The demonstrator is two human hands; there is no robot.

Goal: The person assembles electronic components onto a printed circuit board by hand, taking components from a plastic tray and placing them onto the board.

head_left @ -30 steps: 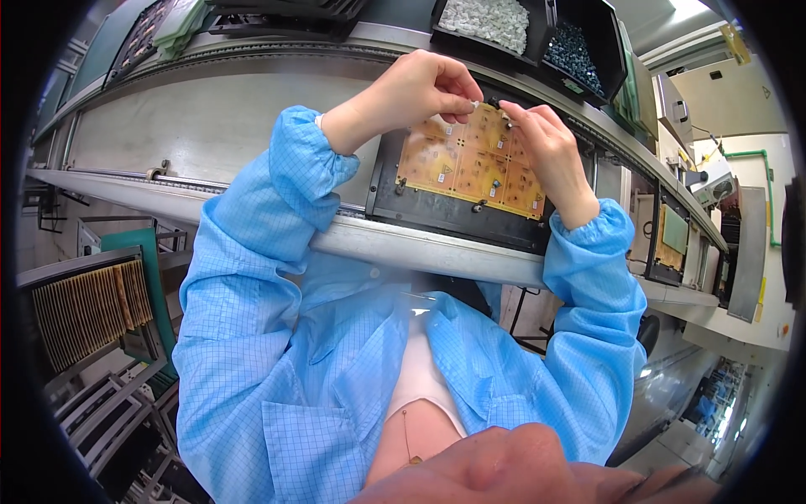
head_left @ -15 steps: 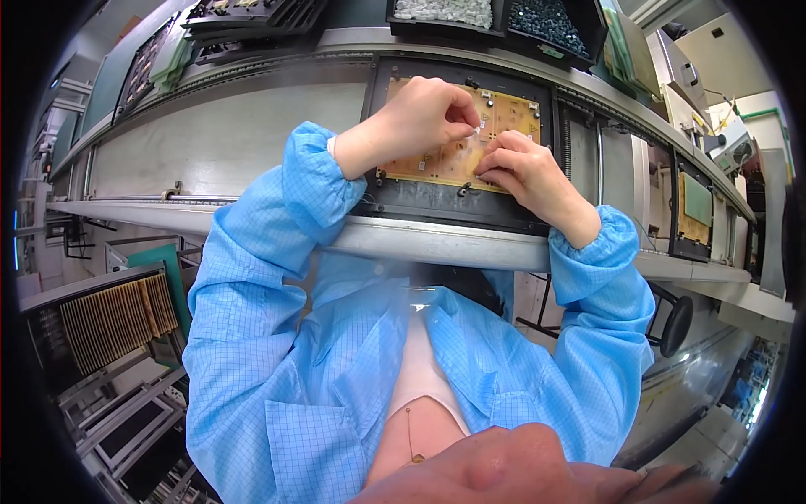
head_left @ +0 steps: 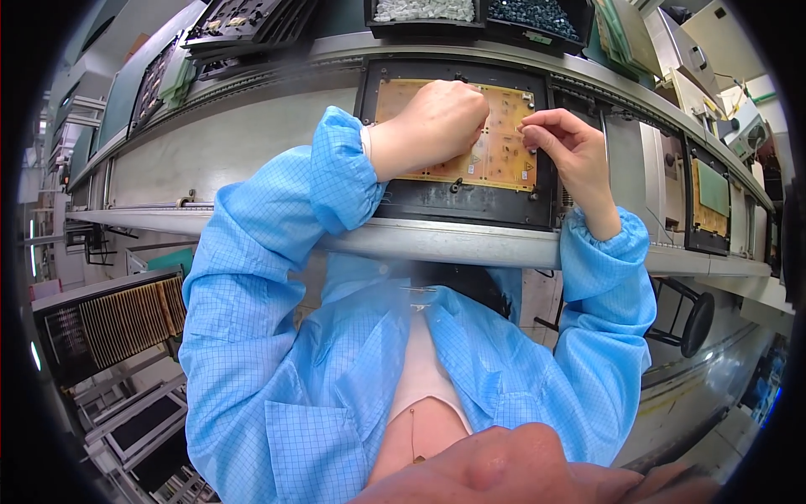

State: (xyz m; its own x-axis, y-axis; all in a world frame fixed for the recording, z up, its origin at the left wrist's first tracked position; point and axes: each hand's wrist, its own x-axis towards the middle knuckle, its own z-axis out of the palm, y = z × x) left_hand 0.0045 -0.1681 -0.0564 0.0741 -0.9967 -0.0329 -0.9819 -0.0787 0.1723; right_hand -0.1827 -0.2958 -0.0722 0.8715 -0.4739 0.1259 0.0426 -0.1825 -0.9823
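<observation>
A yellow-brown circuit board [head_left: 499, 172] lies in a black frame [head_left: 420, 199] on the conveyor in front of me. Over the middle of the board, my left hand [head_left: 437, 122] is closed with the back of the hand upward. Its curled fingertips are hidden, so what they hold cannot be seen. At the board's right edge, my right hand [head_left: 575, 151] is closed in a pinch of thumb and forefinger. Something tiny may be between those tips, too small to name. Small components and printed labels dot the uncovered part of the board.
Beyond the conveyor rail stand a black bin of white parts [head_left: 424, 10] and a bin of dark blue parts [head_left: 533, 18]. Stacked black trays [head_left: 243, 25] sit at far left. Another framed board [head_left: 712, 197] is on the right. A metal rail [head_left: 437, 241] runs along the near side.
My right hand has moved from the board's lower middle up and right to its right edge. The left hand has turned knuckles-up and shifted slightly right. The view has shifted a little.
</observation>
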